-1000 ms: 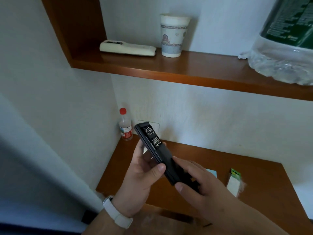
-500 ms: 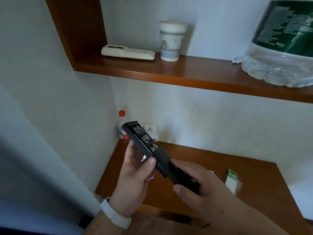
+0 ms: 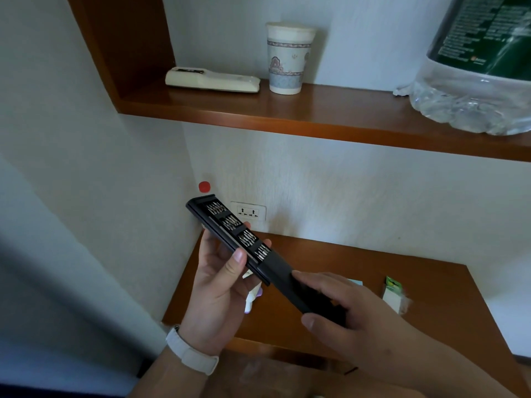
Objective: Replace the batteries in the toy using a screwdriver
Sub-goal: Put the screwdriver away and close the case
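Upper shelf (image 3: 316, 116): I see it high above both hands, a wooden board on the wall.
Water jug (image 3: 477, 73): it stands on the upper shelf, far up and to the right of my right hand; it is clear plastic with a dark green label.
Desk (image 3: 359, 282): it lies below and behind the hands, brown wood.
Left hand (image 3: 218, 285): it grasps the screwdriver kit from below, the thumb pressed on the near edge, the fingertips showing over the far edge. A white watch band (image 3: 192, 354) is on the wrist.
Right hand (image 3: 344, 314): it closes on the lower end of the kit, fingers on top and thumb under it.
Screwdriver kit (image 3: 247, 245): a long black case, tilted, held above the desk between both hands. The upper part is pulled out and I see four groups of metal bits in it; the lower part is the closed sleeve.
Remote control (image 3: 212, 80): it lies flat on the upper shelf, above the left hand.
Paper cup (image 3: 287, 58): upright, just beside the remote.
Battery pack (image 3: 392, 291): on the desk, to the right of the right hand, green top.
Toy (image 3: 253, 300): white and purple, on the desk behind the left hand, mostly hidden.
Wall socket (image 3: 248, 212): just behind the top end of the kit.
Red cap (image 3: 204, 187): above the kit's top end; the bottle under it is hidden.
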`<state>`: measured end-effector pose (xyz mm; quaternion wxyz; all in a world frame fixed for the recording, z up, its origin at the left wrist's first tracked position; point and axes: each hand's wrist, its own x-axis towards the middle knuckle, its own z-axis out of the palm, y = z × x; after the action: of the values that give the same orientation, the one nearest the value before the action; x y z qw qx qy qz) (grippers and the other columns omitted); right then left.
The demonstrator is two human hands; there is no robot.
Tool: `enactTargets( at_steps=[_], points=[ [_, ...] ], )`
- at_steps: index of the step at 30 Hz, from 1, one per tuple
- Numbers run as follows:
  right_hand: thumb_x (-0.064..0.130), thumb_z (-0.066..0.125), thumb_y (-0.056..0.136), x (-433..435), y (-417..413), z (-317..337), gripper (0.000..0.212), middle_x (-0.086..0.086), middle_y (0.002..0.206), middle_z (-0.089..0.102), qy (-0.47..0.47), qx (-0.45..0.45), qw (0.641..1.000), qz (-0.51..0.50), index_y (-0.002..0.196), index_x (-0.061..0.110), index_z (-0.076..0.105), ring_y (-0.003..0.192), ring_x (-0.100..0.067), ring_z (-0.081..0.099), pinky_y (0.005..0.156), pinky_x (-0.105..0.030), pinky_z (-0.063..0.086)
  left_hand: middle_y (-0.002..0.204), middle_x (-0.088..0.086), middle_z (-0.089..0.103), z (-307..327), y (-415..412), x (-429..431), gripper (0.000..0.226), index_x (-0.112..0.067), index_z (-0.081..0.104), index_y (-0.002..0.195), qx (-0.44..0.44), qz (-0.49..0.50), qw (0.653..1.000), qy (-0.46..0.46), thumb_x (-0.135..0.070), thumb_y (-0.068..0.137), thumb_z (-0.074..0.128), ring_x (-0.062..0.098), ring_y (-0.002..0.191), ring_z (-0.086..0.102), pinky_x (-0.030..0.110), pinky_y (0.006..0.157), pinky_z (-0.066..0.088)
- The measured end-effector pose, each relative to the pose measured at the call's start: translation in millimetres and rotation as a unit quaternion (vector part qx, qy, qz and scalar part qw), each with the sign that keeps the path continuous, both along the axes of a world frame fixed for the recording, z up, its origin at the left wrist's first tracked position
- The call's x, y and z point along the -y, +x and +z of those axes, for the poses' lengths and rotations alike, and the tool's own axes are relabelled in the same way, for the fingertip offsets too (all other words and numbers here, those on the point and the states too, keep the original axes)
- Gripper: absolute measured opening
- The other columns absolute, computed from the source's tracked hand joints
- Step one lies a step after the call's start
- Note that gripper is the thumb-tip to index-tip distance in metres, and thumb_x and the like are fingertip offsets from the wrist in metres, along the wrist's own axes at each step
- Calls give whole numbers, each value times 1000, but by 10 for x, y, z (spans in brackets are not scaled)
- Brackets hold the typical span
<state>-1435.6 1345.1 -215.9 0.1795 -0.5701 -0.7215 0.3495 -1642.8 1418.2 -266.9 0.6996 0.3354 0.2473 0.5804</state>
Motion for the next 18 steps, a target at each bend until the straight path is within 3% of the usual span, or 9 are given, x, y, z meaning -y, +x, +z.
enactTargets(
  at_steps=[6, 12, 18],
  points=[
    [49, 58, 92, -39, 20, 15, 53, 39, 123, 44, -8, 7, 1000, 15, 140, 56, 36, 112, 9, 49, 87, -16, 43, 128, 15, 56, 45, -34, -25, 85, -20, 44, 142, 1, -1, 1000, -8, -34, 71, 89, 46, 119, 59, 51, 76, 55],
    [48, 58, 92, -69, 22, -8, 51, 38, 125, 43, -6, 6, 1000, 19, 138, 57, 37, 113, 7, 49, 88, -17, 45, 136, 26, 49, -10, -24, -49, 90, -19, 41, 144, -4, -5, 1000, -18, -33, 69, 90, 52, 126, 51, 66, 92, 49],
    [52, 57, 92, -150, 42, -64, 53, 36, 126, 45, 4, 10, 1000, 20, 140, 57, 36, 110, 6, 51, 84, -17, 43, 136, 13, 56, -13, 21, -63, 94, -20, 43, 143, 5, -27, 999, -26, -34, 65, 92, 45, 124, 56, 58, 90, 55]
  ],
)
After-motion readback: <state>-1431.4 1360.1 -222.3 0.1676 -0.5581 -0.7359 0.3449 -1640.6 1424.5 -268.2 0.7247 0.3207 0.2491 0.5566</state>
